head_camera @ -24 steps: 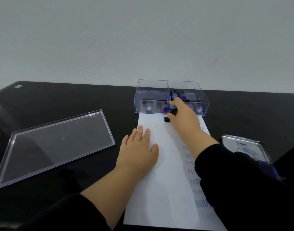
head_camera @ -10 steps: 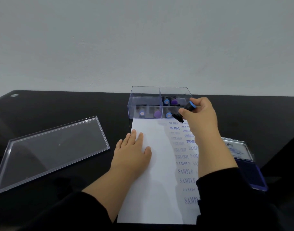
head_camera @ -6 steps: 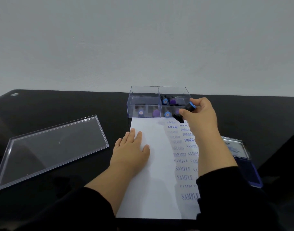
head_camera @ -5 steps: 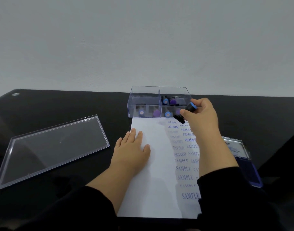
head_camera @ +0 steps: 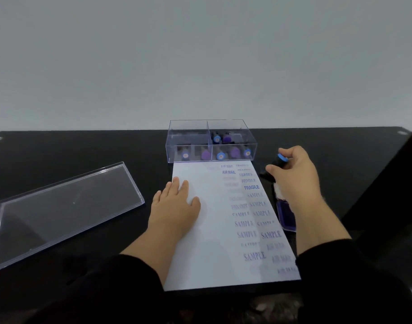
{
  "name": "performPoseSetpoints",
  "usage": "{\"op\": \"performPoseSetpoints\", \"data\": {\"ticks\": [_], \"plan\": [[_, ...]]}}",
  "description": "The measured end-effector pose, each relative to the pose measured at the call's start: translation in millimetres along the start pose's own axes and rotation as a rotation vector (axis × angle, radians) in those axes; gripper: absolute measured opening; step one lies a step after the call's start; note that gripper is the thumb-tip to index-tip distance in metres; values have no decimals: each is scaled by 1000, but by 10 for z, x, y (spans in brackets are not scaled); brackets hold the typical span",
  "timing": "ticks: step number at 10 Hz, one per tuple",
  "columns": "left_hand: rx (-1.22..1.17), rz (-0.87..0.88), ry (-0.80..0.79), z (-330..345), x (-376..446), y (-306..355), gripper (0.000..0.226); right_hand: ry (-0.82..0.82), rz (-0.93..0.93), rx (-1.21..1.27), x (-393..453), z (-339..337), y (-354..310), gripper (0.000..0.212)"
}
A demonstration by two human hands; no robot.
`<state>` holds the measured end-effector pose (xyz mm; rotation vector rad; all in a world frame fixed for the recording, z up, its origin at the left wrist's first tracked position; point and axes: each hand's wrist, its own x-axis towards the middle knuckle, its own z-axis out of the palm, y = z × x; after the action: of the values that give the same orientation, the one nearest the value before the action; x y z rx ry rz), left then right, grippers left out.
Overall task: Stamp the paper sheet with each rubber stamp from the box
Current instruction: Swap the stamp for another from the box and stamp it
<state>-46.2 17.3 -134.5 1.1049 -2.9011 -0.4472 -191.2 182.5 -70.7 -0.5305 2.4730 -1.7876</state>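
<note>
A white paper sheet [head_camera: 214, 249] lies on the black table, its right half covered with blue prints reading AIR MAIL, FRAGILE and SAMPLE. My left hand [head_camera: 174, 206] rests flat on the sheet's left part, fingers apart. My right hand [head_camera: 293, 176] hovers just right of the sheet and grips a black rubber stamp [head_camera: 274, 166] with a blue cap, tilted. A clear plastic box [head_camera: 191, 134] at the sheet's far end holds several stamps with blue and purple caps.
The box's clear lid [head_camera: 60, 209] lies upside down at the left. A blue ink pad [head_camera: 286, 213] sits open under my right wrist, mostly hidden by it. A dark object [head_camera: 387, 195] crosses the right edge.
My right hand has carried the stamp from above the sheet's top right corner to the right, off the paper and over the ink pad. My left hand stays flat on the sheet.
</note>
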Motion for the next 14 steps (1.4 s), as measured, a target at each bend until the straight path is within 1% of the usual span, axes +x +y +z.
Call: {"op": "performPoseSetpoints", "data": {"ticks": [1, 3, 5, 6, 9, 11, 14], "plan": [[5, 7, 6, -6, -4, -8, 59, 42, 24, -69, -64, -146, 58, 30], [7, 5, 20, -7, -10, -16, 59, 61, 23, -242, -319, -472, 226, 27], [14, -3, 10, -7, 7, 6, 59, 71, 20, -321, -498, -585, 309, 23], [-3, -3, 19, -1, -5, 11, 59, 53, 23, -332, -534, -608, 335, 21], [2, -9, 22, 12, 11, 16, 59, 31, -23, -379, -554, -518, 427, 29], [1, -8, 12, 5, 9, 7, 59, 3, -14, -414, -568, -491, 430, 23], [-12, 5, 31, 29, 18, 0, 59, -6, -10, -512, -598, -483, 426, 26]]}}
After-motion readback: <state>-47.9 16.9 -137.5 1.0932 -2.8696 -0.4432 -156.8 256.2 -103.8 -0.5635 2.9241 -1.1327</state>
